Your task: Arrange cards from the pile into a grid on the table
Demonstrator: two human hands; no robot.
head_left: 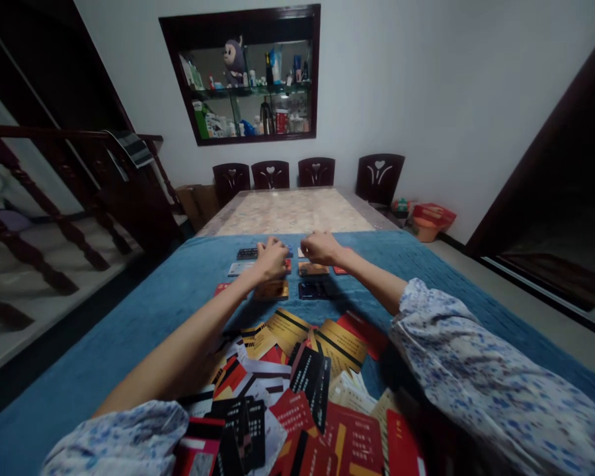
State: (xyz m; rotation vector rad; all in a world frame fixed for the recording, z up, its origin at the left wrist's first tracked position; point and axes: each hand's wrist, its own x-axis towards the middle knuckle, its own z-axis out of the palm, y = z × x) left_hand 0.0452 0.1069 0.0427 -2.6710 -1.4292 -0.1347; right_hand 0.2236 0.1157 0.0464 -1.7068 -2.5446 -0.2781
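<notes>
Both arms reach forward over the blue cloth [178, 277] to small stacks of cards laid in rows. My left hand [274, 256] has its fingers bent down at the back left stacks, beside a black card [246, 253]; its fingertips are partly hidden. My right hand [321, 248] is curled, its fingertips on a white card [300, 252] at the back right. Nearer me sit an orange card stack [313, 269], a dark blue stack [313, 291], a pale card stack [238, 268] and a golden stack [274, 291]. Loose gold cards [340, 345], red cards [354, 436] and black cards [310, 383] overlap in a heap between my forearms.
The patterned tabletop [302, 208] extends beyond the cloth, with dark wooden chairs [270, 174] at its far end. A wooden railing [54, 218] stands left; an orange bin with a red bag [430, 221] is on the floor at right. Shelves [252, 86] are set into the wall.
</notes>
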